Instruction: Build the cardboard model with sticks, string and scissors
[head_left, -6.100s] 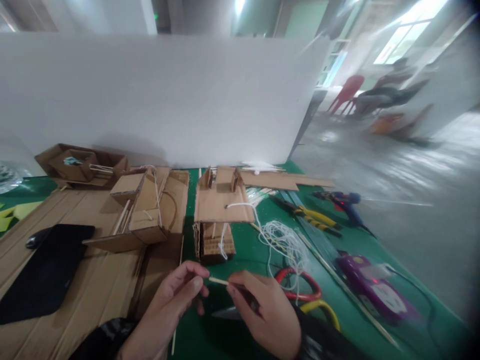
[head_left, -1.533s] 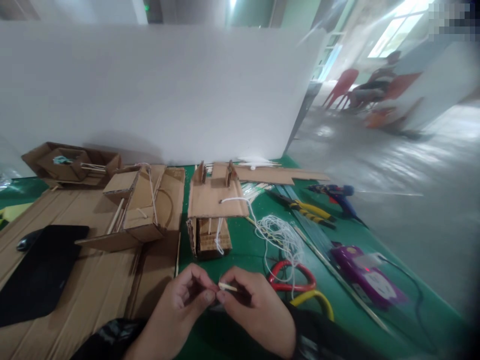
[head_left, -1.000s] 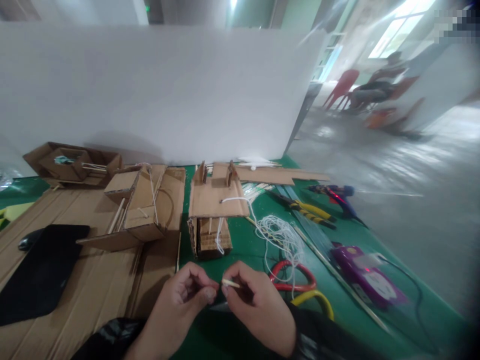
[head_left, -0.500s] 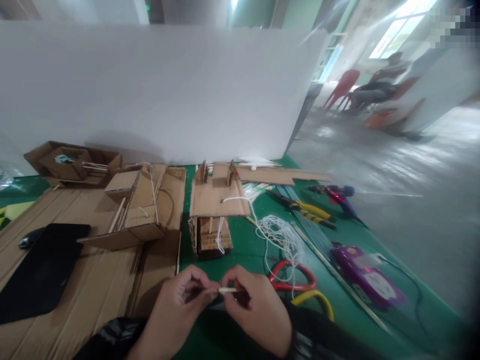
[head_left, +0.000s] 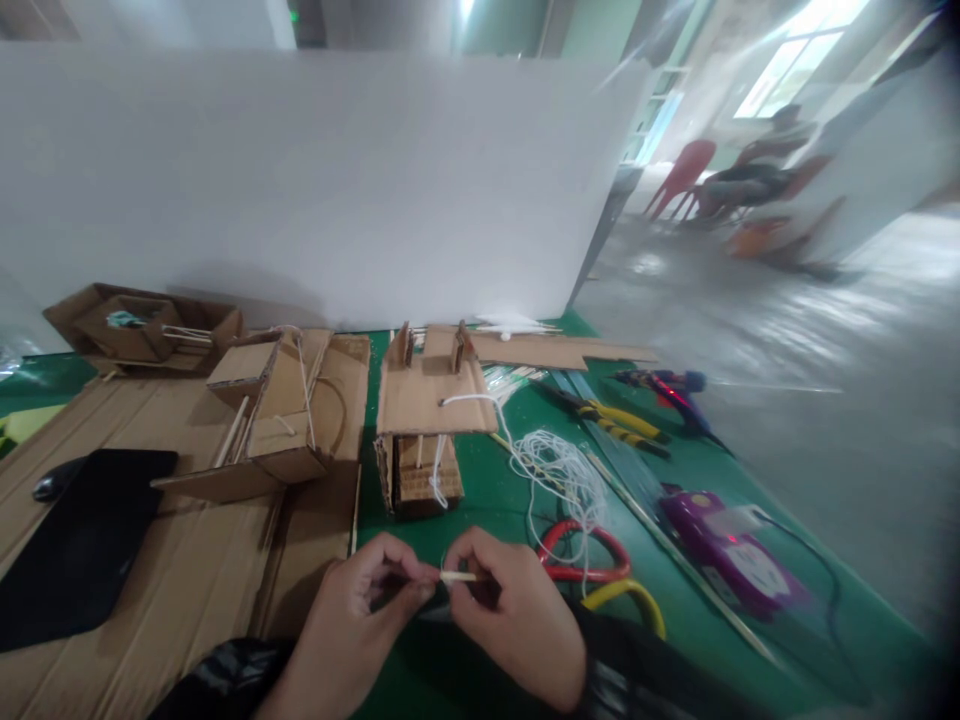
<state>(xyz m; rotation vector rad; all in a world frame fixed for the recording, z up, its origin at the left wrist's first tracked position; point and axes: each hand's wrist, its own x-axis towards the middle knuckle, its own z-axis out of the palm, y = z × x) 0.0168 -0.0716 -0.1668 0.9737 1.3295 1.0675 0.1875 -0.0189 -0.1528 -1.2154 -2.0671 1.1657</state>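
At the front of the green table, my left hand (head_left: pixel 367 610) pinches at the tip of a short, thin wooden stick (head_left: pixel 459 577); whatever lies between its fingertips is too small to make out. My right hand (head_left: pixel 517 615) has its fingers closed on the same stick, close beside the left fingertips. Just beyond both hands stands a cardboard model (head_left: pixel 431 400) with two upright tabs, and a white string (head_left: pixel 472 398) runs from a hole in it to a tangled coil (head_left: pixel 566 480) on the right.
Red-and-yellow-handled scissors (head_left: pixel 585 570) lie beside my right hand. Farther right are pliers (head_left: pixel 626 425), a glue gun (head_left: pixel 682 400) and a purple power strip (head_left: pixel 735 555). Cardboard pieces (head_left: pixel 277 430) and a black pad (head_left: pixel 90 545) are on the left. A person (head_left: pixel 757 170) sits in the background.
Both hands keep nearly the same pose around the stick. The view has shifted very slightly.
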